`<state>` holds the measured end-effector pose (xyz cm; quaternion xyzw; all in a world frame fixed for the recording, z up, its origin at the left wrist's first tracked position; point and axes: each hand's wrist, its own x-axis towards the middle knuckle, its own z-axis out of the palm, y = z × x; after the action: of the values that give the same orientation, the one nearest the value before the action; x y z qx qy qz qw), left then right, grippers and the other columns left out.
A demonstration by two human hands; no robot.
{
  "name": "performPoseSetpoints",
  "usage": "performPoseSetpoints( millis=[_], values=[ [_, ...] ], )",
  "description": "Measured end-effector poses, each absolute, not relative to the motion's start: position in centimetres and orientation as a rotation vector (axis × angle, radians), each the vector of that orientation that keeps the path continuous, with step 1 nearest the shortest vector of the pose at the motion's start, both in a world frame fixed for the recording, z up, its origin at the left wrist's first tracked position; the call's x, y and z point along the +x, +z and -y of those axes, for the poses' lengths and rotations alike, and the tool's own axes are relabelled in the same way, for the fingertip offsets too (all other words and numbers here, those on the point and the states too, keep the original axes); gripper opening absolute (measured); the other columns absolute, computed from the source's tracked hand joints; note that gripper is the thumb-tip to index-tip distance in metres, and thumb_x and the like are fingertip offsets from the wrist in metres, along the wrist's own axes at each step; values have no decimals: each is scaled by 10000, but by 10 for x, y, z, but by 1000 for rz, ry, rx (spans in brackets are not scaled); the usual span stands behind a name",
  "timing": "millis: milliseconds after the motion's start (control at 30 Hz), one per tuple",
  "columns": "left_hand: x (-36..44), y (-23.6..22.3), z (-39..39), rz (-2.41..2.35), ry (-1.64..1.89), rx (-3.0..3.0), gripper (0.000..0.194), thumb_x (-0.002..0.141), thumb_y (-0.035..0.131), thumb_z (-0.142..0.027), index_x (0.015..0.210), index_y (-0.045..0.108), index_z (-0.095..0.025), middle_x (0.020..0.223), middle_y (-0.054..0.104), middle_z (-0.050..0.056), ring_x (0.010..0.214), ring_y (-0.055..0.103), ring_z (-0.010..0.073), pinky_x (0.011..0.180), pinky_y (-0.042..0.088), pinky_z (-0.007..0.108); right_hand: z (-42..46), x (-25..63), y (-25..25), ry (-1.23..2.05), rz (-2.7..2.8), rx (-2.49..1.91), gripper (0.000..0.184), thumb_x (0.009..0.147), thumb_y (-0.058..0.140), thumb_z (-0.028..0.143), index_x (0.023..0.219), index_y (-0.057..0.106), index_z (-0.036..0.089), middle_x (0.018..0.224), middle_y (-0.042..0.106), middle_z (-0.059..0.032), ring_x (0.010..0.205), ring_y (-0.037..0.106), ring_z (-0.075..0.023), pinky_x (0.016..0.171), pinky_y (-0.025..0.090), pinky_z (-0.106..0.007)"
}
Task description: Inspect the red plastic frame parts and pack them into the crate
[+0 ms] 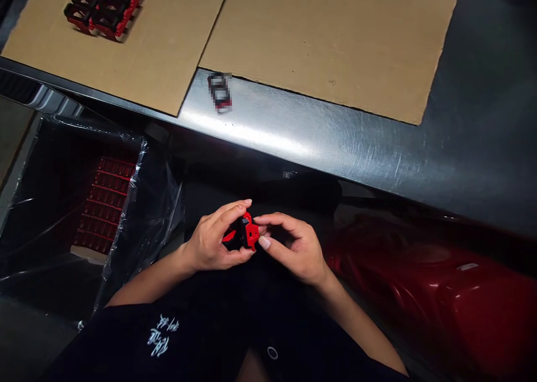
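In front of my body, off the table edge, I hold a small red and black plastic part (250,232). My left hand (218,236) grips it from the left, thumb below and fingers above. The thumb and index finger of my right hand (296,248) pinch near its right side; a small bit may lie between these fingertips, too hidden to name. Beyond my hands, a similar-looking piece (220,92), blurred out in the picture, lies on the bare metal of the table.
Cardboard sheets (335,41) cover part of the metal table (474,141). Rows of red and black parts (109,7) stand at the far left. Below, a plastic-lined box (142,203) holds stacked red parts (103,203). A red plastic-like mass (440,281) lies at right.
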<state>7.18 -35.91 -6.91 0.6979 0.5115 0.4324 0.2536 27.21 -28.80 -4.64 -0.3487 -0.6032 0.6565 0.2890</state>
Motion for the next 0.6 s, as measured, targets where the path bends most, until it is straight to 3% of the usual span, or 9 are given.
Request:
performPoseSetpoints(
  millis=[267, 400, 600],
  values=[
    [72, -74, 359, -1398, 1196, 2065, 1113, 807, 767, -253, 1621, 9, -226, 1404, 613, 228, 1086, 738, 262, 841, 640, 366, 294, 261, -46, 1714, 1649, -913, 188, 819, 822, 250, 995, 756, 244, 822, 742, -8, 691, 671, -162, 681, 554, -304],
    [72, -76, 357, -1370, 1254, 2141, 1096, 806, 766, -232, 1625, 40, -171, 1371, 633, 245, 978, 762, 219, 755, 641, 312, 293, 262, -51, 1851, 1539, -877, 122, 820, 827, 273, 921, 770, 236, 775, 707, -4, 688, 646, -153, 684, 531, -302],
    [76, -75, 354, -1293, 1405, 2184, 1001, 831, 729, -240, 1611, 117, -98, 1280, 689, 244, 815, 756, 167, 687, 635, 285, 295, 266, -67, 2343, 1023, -701, 194, 777, 868, 356, 860, 756, 221, 788, 680, 1, 691, 636, -142, 662, 512, -283]
  ],
)
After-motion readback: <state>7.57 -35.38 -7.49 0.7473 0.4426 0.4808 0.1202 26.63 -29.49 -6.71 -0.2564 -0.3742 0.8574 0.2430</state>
